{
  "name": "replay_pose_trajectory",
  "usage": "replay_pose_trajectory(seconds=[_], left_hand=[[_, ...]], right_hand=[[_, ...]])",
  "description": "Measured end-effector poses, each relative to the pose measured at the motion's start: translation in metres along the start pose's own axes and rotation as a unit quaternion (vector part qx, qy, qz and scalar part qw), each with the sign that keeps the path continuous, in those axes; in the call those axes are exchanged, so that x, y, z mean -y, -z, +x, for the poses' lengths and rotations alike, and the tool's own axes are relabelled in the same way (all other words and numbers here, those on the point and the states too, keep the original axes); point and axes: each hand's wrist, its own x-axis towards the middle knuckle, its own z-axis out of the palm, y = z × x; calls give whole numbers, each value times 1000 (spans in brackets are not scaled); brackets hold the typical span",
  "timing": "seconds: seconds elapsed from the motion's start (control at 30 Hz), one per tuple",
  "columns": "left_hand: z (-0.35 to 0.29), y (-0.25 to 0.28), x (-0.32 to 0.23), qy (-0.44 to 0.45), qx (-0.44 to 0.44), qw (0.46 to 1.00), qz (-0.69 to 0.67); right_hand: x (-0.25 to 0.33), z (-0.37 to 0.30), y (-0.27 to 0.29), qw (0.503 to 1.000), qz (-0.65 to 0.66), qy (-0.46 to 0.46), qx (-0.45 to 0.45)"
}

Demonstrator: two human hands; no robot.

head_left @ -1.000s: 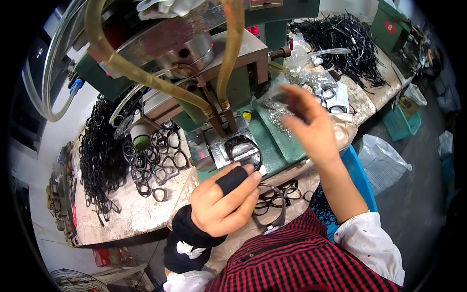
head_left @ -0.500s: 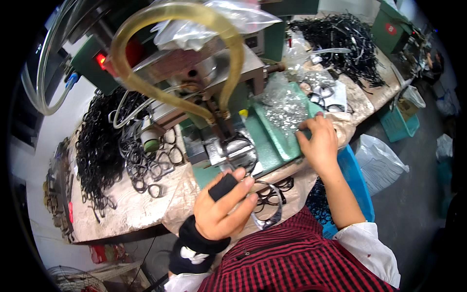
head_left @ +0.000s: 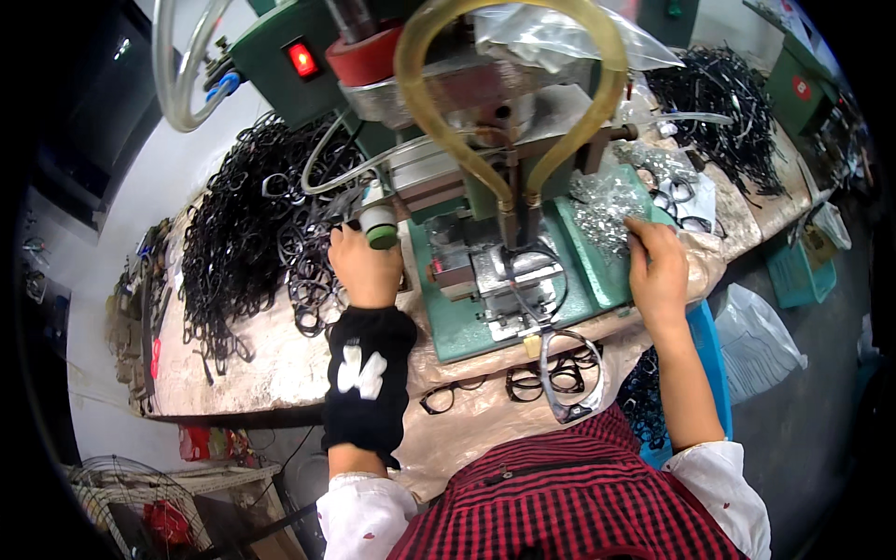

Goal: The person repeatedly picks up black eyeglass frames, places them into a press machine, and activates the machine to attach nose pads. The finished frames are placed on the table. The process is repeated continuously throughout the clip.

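My left hand (head_left: 366, 269), with a black wrist cover, reaches to the near side of a green-tipped cylinder (head_left: 380, 227). Its fingertips are at the edge of a heap of dark eyeglass frames (head_left: 247, 233), and blur and the cylinder hide their grip. Over a green tray (head_left: 613, 280) of small shiny metal pieces (head_left: 602, 213), the fingers of my right hand (head_left: 661, 275) are bent together in a pinch; whatever is between them is too small to make out. Between my hands, an eyeglass frame (head_left: 595, 397) rests at the metal fixture (head_left: 513, 297) of a green bench machine, one rim hanging over the front edge.
Above the fixture loops a yellowish hose (head_left: 403, 70). A red lit switch (head_left: 301, 59) is on the machine's left. Several dark frames (head_left: 551, 376) lie along the table front. A blue basket (head_left: 709, 373) stands beside my right forearm, and more black strips (head_left: 719, 107) are heaped far right.
My left hand has left the eyeglass frame at the fixture and moved left and away to the dark heap. My right hand stays at the tray. The view has shifted left.
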Motion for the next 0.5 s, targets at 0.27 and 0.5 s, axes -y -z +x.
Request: replay_pose_trajectory(seconds=[0.27, 0.5], left_hand=[[-15, 22, 17, 100, 191, 963, -161], [-35, 62, 25, 195, 167, 866, -429]], right_hand=[[-14, -22, 39, 994, 30, -107, -6], [48, 16, 45, 939, 304, -103, 126]])
